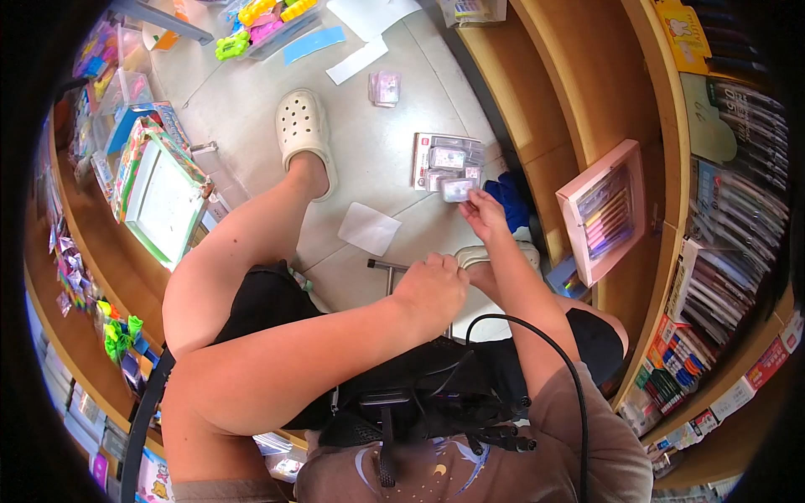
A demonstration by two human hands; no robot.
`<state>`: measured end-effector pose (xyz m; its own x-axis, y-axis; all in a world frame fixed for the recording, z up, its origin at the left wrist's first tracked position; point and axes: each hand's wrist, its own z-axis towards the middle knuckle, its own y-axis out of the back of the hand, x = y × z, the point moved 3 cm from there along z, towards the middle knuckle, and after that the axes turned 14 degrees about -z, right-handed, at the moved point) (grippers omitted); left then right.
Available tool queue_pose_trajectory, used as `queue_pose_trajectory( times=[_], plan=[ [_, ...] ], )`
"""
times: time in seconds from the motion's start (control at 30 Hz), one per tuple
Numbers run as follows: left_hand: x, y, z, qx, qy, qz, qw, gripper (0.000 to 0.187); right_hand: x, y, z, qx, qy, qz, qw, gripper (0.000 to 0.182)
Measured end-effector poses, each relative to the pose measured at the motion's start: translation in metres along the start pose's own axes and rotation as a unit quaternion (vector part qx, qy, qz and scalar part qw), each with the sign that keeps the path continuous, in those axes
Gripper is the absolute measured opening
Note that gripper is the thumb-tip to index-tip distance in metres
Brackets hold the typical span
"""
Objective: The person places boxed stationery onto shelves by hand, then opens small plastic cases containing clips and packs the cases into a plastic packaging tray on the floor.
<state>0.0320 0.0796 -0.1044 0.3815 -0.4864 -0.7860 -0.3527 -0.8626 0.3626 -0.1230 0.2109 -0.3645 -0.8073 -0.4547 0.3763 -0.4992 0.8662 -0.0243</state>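
My right hand (486,216) pinches a small flat clear plastic case (458,190) with a pale pink and purple print. It is held over the lower edge of a group of similar small cases (448,158), which lie on a white and red printed package (425,151) on the floor. My left hand (432,291) is closed, fingers curled, above my lap and left of my right forearm; what it holds, if anything, is hidden. Farther up the floor lies a small stack of similar cases (385,88).
A white paper sheet (369,229) and a blue strip (314,45) lie on the tiles. My clog (300,121) stands left of the cases. Wooden shelves (537,92) flank the right, with a pink box of pens (600,213). A green-edged box (159,197) leans at left.
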Motion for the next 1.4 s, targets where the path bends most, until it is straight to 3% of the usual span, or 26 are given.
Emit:
queue_pose_trajectory(
  times=[0.13,0.2,0.33,0.47,0.6,0.7,0.8,1.1,1.2,1.3,1.4],
  plan=[
    [0.001,-0.001,0.0,0.002,0.004,-0.008,1.0,0.042,0.009,0.044,0.015,-0.02,0.066,-0.079,0.995,0.023],
    [0.002,-0.001,0.0,0.005,0.005,-0.008,1.0,0.042,0.017,0.053,0.019,-0.112,0.082,-0.11,0.984,0.024],
    [0.002,0.0,0.001,0.017,0.008,-0.004,1.0,0.042,0.038,0.035,0.03,-0.164,0.183,-0.237,0.94,0.025],
    [0.002,0.002,0.003,0.027,0.014,-0.004,1.0,0.042,0.045,0.007,0.034,-0.167,0.241,-0.282,0.914,0.034],
    [0.002,0.001,0.005,0.023,0.016,-0.008,1.0,0.043,0.031,0.007,0.051,-0.221,0.212,-0.382,0.872,0.043],
    [0.001,0.001,0.006,0.026,0.016,-0.003,1.0,0.043,0.022,0.009,0.049,-0.196,0.132,-0.384,0.893,0.045],
    [0.001,0.002,0.006,0.032,0.019,-0.002,0.999,0.042,0.018,0.007,0.046,-0.154,0.139,-0.363,0.909,0.044],
    [0.0,0.001,0.006,0.033,0.017,-0.007,0.999,0.038,0.03,-0.004,0.019,-0.132,0.196,-0.448,0.862,0.042],
    [0.0,0.002,0.006,0.034,0.017,-0.007,0.999,0.039,0.037,-0.014,-0.005,-0.308,0.308,-0.56,0.705,0.044],
    [0.0,0.003,0.004,0.037,0.016,-0.011,0.999,0.04,0.055,-0.056,-0.052,-0.166,0.415,-0.677,0.585,0.037],
    [0.0,0.004,0.003,0.036,0.018,-0.014,0.999,0.041,0.034,-0.084,-0.047,-0.023,0.531,-0.775,0.342,0.034]
  ],
)
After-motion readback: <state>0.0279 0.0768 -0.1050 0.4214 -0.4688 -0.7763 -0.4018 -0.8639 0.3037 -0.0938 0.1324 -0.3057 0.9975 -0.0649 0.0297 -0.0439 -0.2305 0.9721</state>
